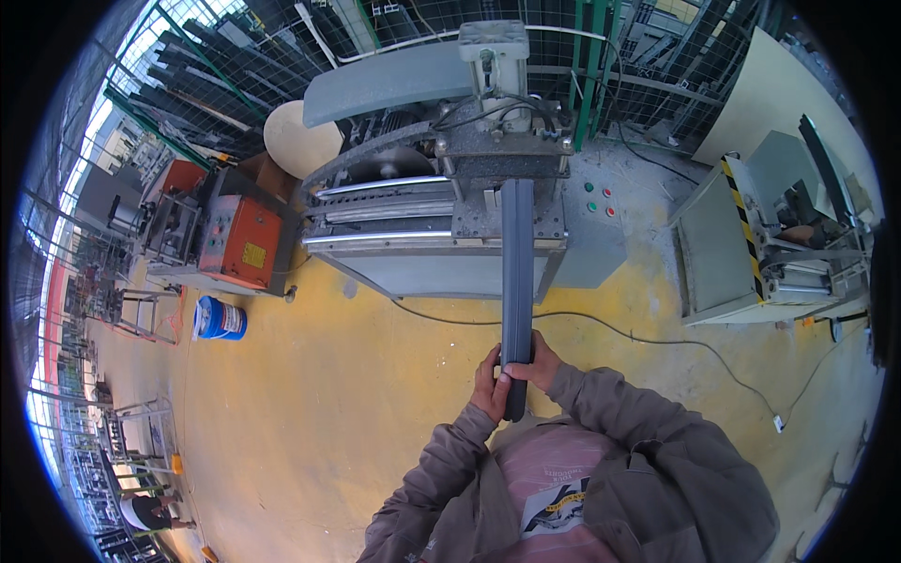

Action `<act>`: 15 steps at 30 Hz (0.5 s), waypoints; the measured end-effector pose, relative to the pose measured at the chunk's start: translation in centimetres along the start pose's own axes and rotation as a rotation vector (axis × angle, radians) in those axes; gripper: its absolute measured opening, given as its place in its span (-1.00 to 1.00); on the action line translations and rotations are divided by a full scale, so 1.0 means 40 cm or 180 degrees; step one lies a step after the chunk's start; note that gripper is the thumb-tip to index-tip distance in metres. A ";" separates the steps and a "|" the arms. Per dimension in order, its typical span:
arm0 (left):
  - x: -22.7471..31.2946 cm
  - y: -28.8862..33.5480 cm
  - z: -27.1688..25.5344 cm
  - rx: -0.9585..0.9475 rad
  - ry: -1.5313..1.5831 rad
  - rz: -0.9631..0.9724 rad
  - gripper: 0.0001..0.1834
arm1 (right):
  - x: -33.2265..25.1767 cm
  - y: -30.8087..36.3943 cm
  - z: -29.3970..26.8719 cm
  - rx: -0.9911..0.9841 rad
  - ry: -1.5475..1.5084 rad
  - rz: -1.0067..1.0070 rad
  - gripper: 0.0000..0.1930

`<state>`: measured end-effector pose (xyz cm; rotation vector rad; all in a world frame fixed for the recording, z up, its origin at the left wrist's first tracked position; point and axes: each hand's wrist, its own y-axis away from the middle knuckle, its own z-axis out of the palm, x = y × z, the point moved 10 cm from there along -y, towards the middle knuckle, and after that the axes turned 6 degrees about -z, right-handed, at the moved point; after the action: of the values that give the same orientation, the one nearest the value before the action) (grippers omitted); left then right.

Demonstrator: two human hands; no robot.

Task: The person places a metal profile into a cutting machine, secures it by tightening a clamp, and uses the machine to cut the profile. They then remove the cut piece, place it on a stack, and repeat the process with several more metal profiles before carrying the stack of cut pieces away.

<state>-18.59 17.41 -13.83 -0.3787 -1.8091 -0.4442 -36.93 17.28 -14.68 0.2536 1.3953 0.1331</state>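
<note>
A long dark grey metal profile bar (517,272) runs from close to my body up to the machine ahead. My left hand (489,385) is wrapped round its near end from the left side. From the right, my right hand (536,363) grips the same end, a little farther along. The bar's far end rests at the bed of a grey cutting machine (441,202), under its upright press head (495,80). A round saw blade (389,162) shows at the left part of that machine. The undersides of the bar and my fingers beneath it are hidden.
Green and red push buttons (601,201) sit on the machine's right side. A black cable (638,338) crosses the yellow floor. To the left stand an orange machine (239,242) and a blue bucket (221,318); on the right, a grey machine with striped edging (727,249).
</note>
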 end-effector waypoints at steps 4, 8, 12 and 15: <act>0.124 -0.235 -0.050 -0.0394 -0.0145 0.0822 0.18 | -0.139 -0.061 -0.079 0.0132 0.0254 -0.0462 0.16; 0.260 -0.467 0.059 -0.1252 0.0821 0.0621 0.71 | -0.150 -0.015 -0.099 0.0338 0.0635 -0.0752 0.26; 0.448 -0.564 0.138 -0.1580 0.1002 0.1028 0.71 | -0.327 0.013 -0.184 0.0661 0.2295 -0.1415 0.22; 0.491 -0.479 0.124 -0.1994 0.0616 0.1068 0.64 | -0.575 0.168 -0.259 0.1197 0.3023 -0.1648 0.00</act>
<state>-37.14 3.62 1.77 -1.0170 -1.3524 -0.7763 -50.72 19.21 7.41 0.1256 2.3848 -0.5086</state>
